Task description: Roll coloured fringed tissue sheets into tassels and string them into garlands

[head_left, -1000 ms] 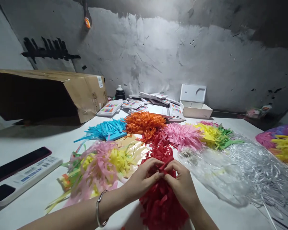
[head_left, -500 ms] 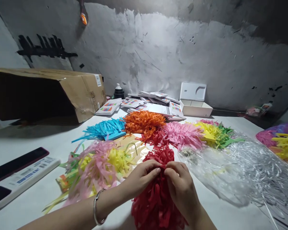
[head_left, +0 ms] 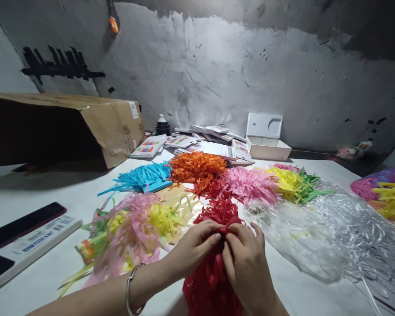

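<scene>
A red tissue-paper tassel (head_left: 209, 283) lies across the front of the table, its fringe spreading towards me and away from me. At its middle, my left hand (head_left: 197, 243) pinches the red paper between thumb and fingers. My right hand (head_left: 246, 256) grips the same narrow middle from the other side, fingertips close to the left ones. The exact fold between the fingertips is partly hidden. Beyond the hands are an orange tassel bundle (head_left: 199, 169), a blue tassel bundle (head_left: 146, 176) and a pink tassel bundle (head_left: 252, 184).
Mixed pink and yellow tassels (head_left: 131, 228) lie left, near a phone (head_left: 26, 226) on a white device. Clear plastic bags with silvery strands (head_left: 355, 232) spread to the right. Flat printed packets (head_left: 149, 146), an open white box (head_left: 270, 148) and a large cardboard box (head_left: 113, 127) stand behind.
My right hand has turned slightly and its fingers have shifted on the red paper, one finger now lifted. The left hand still pinches the middle, slightly lower.
</scene>
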{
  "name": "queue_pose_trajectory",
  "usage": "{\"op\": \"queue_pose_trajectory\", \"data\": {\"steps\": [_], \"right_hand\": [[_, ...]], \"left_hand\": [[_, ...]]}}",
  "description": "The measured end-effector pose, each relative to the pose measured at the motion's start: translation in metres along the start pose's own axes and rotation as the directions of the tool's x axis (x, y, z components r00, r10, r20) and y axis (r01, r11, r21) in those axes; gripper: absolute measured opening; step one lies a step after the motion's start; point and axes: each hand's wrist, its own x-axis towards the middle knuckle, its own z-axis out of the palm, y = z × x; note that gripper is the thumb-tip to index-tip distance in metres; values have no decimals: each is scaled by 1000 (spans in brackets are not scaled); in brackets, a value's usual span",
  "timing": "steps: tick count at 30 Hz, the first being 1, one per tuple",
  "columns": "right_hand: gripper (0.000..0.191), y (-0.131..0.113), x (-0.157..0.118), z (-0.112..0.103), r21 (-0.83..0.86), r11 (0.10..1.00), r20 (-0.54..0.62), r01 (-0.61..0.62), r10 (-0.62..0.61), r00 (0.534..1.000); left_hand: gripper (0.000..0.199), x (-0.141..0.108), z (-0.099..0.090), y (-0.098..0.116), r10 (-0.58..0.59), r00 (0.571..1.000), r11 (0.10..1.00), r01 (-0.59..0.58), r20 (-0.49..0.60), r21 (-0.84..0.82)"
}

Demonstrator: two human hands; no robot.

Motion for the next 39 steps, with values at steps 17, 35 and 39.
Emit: {"op": "queue_pose_trajectory", "data": {"steps": [17, 35, 39], "right_hand": [[22, 24, 8, -13, 460, 798, 280, -389, 286, 917], [34, 15, 13, -19, 486, 657, 414, -577, 408, 814], [38, 32, 11, -17, 613, 512, 322, -602, 534, 782]], "left_hand": [[39, -2, -7, 1, 269, 962, 915, -270, 47, 300], [13, 7, 3, 14, 436, 900, 698, -332, -10, 634], [18, 6, -4, 21, 543, 840, 706, -455, -3, 543]]}}
